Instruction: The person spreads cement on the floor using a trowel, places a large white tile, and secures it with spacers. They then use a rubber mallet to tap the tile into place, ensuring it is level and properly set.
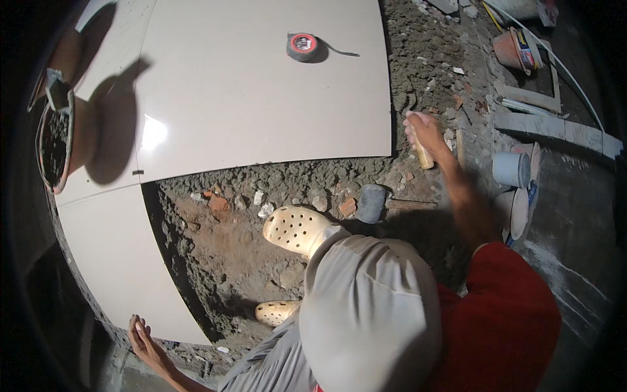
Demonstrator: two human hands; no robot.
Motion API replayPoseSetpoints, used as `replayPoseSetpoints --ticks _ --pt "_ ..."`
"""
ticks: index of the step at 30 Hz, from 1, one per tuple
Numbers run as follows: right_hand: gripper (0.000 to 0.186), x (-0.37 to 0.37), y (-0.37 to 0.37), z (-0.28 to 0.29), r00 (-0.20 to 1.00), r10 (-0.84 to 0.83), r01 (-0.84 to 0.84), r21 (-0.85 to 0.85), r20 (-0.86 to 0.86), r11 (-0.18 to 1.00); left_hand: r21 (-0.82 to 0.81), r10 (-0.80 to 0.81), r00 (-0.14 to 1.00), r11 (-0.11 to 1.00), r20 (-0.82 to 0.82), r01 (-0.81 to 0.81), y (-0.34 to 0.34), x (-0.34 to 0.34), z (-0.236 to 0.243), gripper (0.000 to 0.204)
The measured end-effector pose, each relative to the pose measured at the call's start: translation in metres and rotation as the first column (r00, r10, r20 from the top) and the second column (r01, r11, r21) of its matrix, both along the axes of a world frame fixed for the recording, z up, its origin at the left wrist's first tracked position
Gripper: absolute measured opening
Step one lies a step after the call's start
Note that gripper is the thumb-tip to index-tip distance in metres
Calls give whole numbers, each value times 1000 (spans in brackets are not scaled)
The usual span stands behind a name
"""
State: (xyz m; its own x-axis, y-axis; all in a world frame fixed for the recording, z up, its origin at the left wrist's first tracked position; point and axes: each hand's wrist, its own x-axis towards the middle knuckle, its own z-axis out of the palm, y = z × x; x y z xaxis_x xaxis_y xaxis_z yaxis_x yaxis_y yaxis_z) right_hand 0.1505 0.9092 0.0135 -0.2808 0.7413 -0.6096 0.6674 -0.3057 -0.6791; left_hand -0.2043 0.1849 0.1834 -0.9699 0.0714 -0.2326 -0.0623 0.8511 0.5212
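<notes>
My right hand [424, 130] is closed round the pale wooden handle of a tool [425, 158], over rough grey mortar beside the right edge of a large glossy tile [261, 104]. The tool's head is lost against the mortar. At lower left, my left hand [139, 334] is empty, its fingers loosely bent and apart, by the outer edge of a smaller tile [124, 255]. A rubber mallet [372, 204] with a wooden handle rests on the mortar below the large tile. On that tile sits a black and red tape measure [302, 46], its black strap lying to the right.
A bucket of mortar [55, 147] stands at far left, a metal tool across its rim. My cream clogs [297, 228] rest in the recess between tiles, among broken brick [218, 203] and stones. Right lie an orange bucket [509, 51], a blue-grey container [511, 170] and a block ledge [555, 129].
</notes>
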Motion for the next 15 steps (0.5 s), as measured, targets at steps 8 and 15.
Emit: replayPoseSetpoints --ticks 8,15 --pt "48 64 45 19 999 -8 4 -87 -36 996 -247 -6 994 969 -110 -21 -69 34 -2 42" --pt "41 5 46 82 960 241 -263 163 144 951 -87 398 848 888 -349 -452 -128 133 -51 36"
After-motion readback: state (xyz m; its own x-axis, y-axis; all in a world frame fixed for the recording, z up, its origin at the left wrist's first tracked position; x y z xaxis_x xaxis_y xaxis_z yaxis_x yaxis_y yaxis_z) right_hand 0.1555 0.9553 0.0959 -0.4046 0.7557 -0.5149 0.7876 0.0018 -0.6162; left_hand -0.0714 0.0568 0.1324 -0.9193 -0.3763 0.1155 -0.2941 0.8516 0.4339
